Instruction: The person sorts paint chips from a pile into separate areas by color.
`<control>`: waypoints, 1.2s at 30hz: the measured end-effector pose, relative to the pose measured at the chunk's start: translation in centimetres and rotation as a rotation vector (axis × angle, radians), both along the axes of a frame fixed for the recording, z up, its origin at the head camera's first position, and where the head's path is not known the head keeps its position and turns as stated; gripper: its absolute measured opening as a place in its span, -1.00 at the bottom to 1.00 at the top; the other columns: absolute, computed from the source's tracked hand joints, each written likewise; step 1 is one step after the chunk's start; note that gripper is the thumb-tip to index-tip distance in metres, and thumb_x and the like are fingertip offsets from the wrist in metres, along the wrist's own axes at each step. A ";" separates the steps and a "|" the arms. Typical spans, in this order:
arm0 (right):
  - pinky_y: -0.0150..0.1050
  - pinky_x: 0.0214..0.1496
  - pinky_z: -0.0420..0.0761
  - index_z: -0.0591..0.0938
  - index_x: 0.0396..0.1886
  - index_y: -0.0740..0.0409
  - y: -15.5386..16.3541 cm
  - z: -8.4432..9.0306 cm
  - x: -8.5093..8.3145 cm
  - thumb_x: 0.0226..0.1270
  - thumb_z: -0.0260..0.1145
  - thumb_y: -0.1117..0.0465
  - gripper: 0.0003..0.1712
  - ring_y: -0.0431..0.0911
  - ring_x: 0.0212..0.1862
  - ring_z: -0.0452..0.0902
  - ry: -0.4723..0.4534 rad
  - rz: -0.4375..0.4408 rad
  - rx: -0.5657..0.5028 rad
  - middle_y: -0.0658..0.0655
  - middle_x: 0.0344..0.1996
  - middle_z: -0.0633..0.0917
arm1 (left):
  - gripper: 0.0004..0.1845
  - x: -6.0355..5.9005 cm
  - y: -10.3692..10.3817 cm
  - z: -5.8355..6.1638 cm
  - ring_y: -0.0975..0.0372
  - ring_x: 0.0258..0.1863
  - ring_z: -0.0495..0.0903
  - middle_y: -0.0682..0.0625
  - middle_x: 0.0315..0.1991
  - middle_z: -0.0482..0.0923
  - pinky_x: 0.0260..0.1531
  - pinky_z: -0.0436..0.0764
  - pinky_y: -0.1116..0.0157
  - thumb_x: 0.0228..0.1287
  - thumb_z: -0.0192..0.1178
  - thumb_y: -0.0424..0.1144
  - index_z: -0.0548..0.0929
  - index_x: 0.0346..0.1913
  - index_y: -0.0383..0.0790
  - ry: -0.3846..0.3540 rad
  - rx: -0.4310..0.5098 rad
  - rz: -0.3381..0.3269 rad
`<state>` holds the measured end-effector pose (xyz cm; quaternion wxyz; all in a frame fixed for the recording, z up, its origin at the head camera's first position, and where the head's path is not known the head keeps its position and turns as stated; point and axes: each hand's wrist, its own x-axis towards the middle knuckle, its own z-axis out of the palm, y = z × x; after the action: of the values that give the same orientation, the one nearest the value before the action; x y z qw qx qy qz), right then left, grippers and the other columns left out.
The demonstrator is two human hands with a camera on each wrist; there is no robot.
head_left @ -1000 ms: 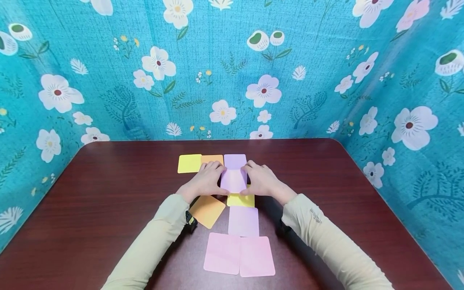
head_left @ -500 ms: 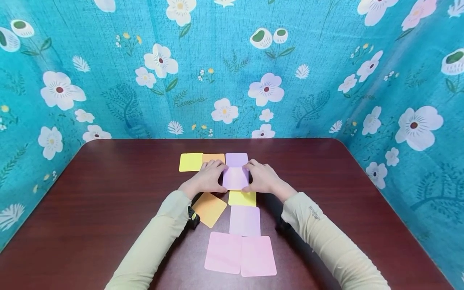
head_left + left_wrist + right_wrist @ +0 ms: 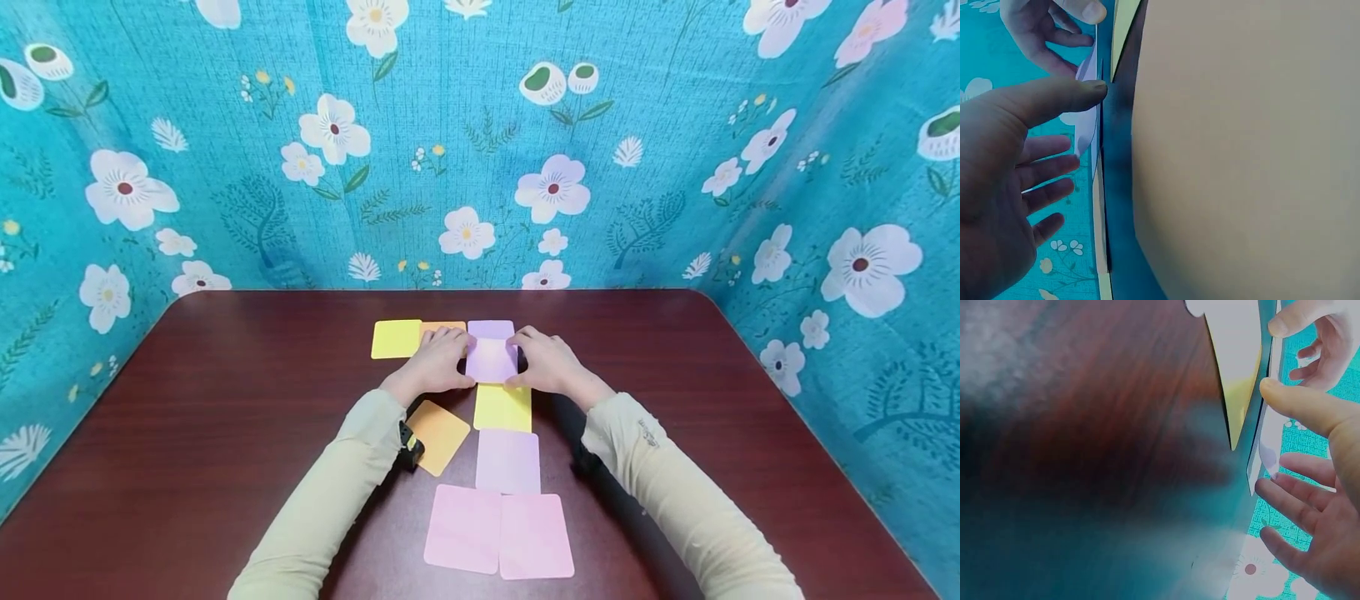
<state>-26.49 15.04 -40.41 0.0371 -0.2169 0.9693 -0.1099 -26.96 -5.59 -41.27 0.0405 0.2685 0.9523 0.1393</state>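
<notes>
Pink comes first, nearest to us: two pink cards lie side by side by the near edge of the dark wood table. We can read no words on any card. Past them lies a pale purple card, then a yellow card, with an orange card tilted to its left. Next come our hands. Our left hand and right hand pinch the side edges of a light purple card, thumbs on its near part, near the middle of the table. Under it, toward the far edge, a purple card peeks out. Left of that sit another orange card, half hidden by our left hand, and another yellow card.
</notes>
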 end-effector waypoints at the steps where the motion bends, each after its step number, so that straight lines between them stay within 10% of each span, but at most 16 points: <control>1: 0.07 0.12 0.37 0.49 0.09 0.16 0.0 0.0 -0.1 -0.15 0.44 -0.11 -0.22 0.01 -0.01 0.45 -0.001 -0.005 0.003 0.17 0.04 0.49 | -0.34 -0.1 0.0 0.0 0.05 0.17 0.23 -0.08 0.12 0.39 0.10 0.14 0.04 -0.03 0.31 -0.01 0.41 0.15 -0.22 0.000 0.001 0.005; 36: 0.10 0.21 0.23 0.48 0.08 0.13 -0.4 -0.3 -3.4 -0.03 0.41 0.04 -0.37 0.04 0.16 0.35 -0.042 -0.057 -0.020 0.19 0.15 0.42 | -0.31 -3.3 0.8 -0.8 0.04 0.12 0.25 -0.06 0.18 0.41 0.08 0.16 0.03 -0.09 0.36 -0.05 0.43 0.20 -0.09 -0.016 0.078 0.113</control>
<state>-29.93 14.66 -40.74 0.0523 -0.1874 0.9729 -0.1252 -30.31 -4.77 -42.05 0.0298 0.2147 0.9594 0.1807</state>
